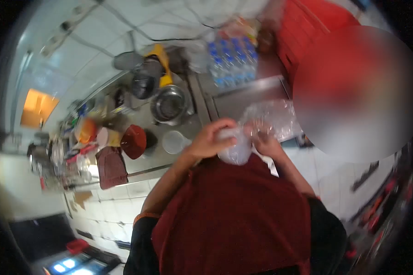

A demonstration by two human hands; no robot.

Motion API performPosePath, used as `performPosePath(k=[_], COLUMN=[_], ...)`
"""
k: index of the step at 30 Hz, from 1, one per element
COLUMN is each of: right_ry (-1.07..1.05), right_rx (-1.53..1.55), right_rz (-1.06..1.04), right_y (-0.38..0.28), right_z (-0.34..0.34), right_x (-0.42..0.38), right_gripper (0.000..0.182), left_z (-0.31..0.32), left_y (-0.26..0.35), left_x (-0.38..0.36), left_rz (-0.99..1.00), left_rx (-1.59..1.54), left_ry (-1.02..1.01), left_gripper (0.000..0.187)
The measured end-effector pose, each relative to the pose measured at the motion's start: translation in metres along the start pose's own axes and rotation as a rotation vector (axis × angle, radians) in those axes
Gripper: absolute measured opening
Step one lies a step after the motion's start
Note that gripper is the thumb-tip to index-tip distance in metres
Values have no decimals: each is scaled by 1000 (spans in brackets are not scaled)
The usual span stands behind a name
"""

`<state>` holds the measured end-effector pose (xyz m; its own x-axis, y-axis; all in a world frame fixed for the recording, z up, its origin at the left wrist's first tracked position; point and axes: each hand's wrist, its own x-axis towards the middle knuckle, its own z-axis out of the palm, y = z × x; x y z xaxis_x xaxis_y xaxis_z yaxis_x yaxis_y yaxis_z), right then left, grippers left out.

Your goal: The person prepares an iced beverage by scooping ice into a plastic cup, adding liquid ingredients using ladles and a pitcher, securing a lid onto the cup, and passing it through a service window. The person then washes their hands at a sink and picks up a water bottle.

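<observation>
My left hand (211,140) is curled around a whitish, translucent rounded object (236,150), perhaps a plastic cup or a filled bag; blur hides which. It is held close in front of my chest. At its upper right side is my right hand (265,141), fingers bent together and smeared by motion. What those fingers pinch is not clear. Just beyond the right hand lies clear crinkled plastic (277,117), which may touch the fingers. A pale round tub (173,142) stands on the counter, left of my left hand.
On the counter are a metal pot (170,104), a reddish-brown bowl (134,142) and a brown cloth (111,167) over the front edge. A pack of water bottles (234,62) stands at the back, near a red crate (307,30). A blurred round patch covers the right side.
</observation>
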<state>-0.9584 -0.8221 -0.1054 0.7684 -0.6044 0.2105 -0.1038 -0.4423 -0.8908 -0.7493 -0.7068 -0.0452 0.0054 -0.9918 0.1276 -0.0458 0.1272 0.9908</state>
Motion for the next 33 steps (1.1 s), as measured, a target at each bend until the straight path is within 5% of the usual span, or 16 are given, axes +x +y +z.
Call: performPosePath(k=[1, 6, 8, 10, 14, 15, 17, 20, 22, 24, 26, 28, 29, 32, 33], right_ry=[11, 256, -266, -115, 544, 556, 608, 116, 103, 394, 469, 605, 628, 527, 310], right_rx=[237, 465, -86, -353, 12, 4, -291, -284, -299, -159, -75, 494, 625, 1107, 1291], right_rz=[257, 399, 406, 620, 741, 757, 533, 566, 495, 510, 624, 229, 202, 170, 99], right_y=[-16, -36, -64, -66, -103, -102, -87, -82, -74, -65, -65, -42, -37, -28, -19], right_z=[-4, -18, -81, -124, -200, -199, -194, -200, -190, -185, -184, -178, -167, -142, -137], right_x=[0, -27, -47, -90, -133, -135, -125, -113, -115, -115, -105, -98, -89, -68, -63], right_gripper=[25, 28, 35, 45, 48, 48, 48, 38, 33, 28, 20, 21, 29, 47, 53], left_z=[2, 11, 18, 17, 25, 27, 31, 33, 29, 24, 22, 22, 22, 22, 21], left_y=[-2, -17, -12, -13, 4, 4, 10, 18, 22, 27, 33, 36, 34, 30, 30], left_x=[8, 24, 34, 45, 61, 62, 69, 75, 74, 72, 69, 70, 69, 66, 65], left_rz=[7, -160, -189, -188, -169, -142, -74, 3, -3, -107, -119, -123, -100, -41, -6], left_rx=[-70, -239, -201, -219, -169, -160, -100, -27, -12, -44, -2, 43, 62, 120, 155], left_ry=[-26, -196, -215, -326, -545, -602, -666, -719, -724, -691, -651, -628, -592, -522, -485], left_gripper=[34, 39, 45, 48, 56, 61, 64, 66, 66, 62, 62, 63, 63, 63, 63])
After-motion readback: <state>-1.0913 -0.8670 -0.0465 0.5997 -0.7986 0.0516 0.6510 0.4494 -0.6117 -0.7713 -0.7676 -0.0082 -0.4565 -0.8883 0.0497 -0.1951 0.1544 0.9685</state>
